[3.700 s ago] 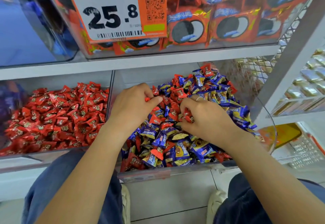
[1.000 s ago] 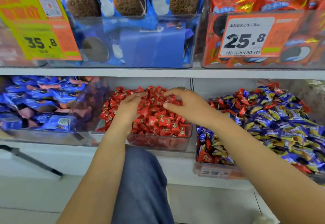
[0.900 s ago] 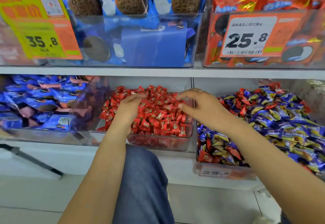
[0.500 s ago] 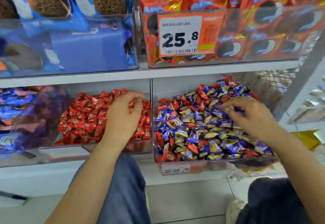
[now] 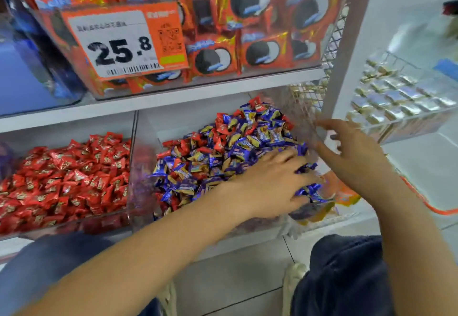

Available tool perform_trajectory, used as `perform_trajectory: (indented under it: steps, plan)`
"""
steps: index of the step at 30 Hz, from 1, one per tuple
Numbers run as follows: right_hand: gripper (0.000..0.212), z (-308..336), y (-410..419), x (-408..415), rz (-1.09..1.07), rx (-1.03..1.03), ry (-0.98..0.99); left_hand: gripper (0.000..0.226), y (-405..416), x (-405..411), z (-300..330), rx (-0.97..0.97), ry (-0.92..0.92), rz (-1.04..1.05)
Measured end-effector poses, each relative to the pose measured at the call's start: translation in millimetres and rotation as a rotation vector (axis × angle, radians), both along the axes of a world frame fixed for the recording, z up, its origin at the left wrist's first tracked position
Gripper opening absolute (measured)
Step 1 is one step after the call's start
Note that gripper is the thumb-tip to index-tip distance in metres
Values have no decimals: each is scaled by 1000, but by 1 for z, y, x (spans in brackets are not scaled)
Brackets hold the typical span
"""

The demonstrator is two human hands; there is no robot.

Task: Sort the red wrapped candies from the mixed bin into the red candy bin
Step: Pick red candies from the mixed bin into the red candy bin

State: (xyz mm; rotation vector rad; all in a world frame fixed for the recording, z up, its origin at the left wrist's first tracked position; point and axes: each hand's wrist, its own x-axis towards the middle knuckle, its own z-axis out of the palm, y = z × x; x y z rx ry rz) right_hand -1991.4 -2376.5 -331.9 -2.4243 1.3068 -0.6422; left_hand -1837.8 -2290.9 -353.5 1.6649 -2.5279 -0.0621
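The mixed bin (image 5: 142,182) on the lower shelf holds a heap of blue-and-gold wrapped candies with red wrapped candies (image 5: 220,127) scattered through it. To its left stands the red candy bin (image 5: 104,221), full of red wrapped candies. My left hand (image 5: 270,182) lies on the right side of the mixed heap, fingers spread and pressing into the blue candies. My right hand (image 5: 352,157) hovers at the right wall of the mixed bin, fingers spread and blurred, holding nothing I can see.
A clear bin of orange cookie packs (image 5: 247,43) with a 25.8 price tag (image 5: 124,43) fills the shelf above. A white upright post (image 5: 347,55) and a bin of silver wrapped sweets (image 5: 401,97) stand to the right. My knees are below.
My left hand has left the red candy bin and crossed onto the mixed heap. My right hand has slid to the bin's right wall. The view has swung right.
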Motion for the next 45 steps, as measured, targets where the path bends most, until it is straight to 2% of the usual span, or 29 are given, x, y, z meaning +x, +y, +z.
perform_trajectory:
  steps: [3, 6, 10, 17, 22, 25, 27, 30, 32, 36, 40, 42, 45]
  plan:
    - [52, -6, 0, -7, -19, 144, 167, 53, -17, -2, -14, 101, -147, 42]
    - [46, -16, 2, -8, 26, 195, 264, 53, -25, -2, -18, 103, -248, 34]
    - [38, -27, -3, -13, 41, 182, 260, 51, -26, 11, -17, 113, -261, 171]
    - [32, -29, -8, -16, 63, 186, 288, 53, -22, 54, -15, 93, -399, 495]
    - [30, -29, -7, -14, 50, 166, 295, 45, -6, 121, -12, 176, -255, 682]
    - [31, -29, -5, -12, 42, 150, 309, 51, 7, 132, 0, 241, -200, 780]
    - [32, -29, -4, -12, 34, 134, 317, 59, 9, 113, 12, 170, -142, 691]
    - [33, -29, -4, -10, 30, 120, 339, 49, 4, 52, 20, 17, 35, 218]
    - [34, -28, -5, -10, 28, 123, 330, 37, -8, 16, 14, 148, 114, -68]
    - [31, -29, -3, -13, 44, 144, 280, 31, -48, -8, -6, 501, 194, -103]
    - [33, -31, -1, -14, 52, 107, 292, 40, -66, -9, -25, 647, 52, -215]
    - [33, -32, -2, -13, 40, 96, 311, 46, -69, -10, -32, 606, -159, -327]
    - [34, -33, -2, -12, 30, 74, 331, 55, -69, -12, -35, 441, -553, -437]
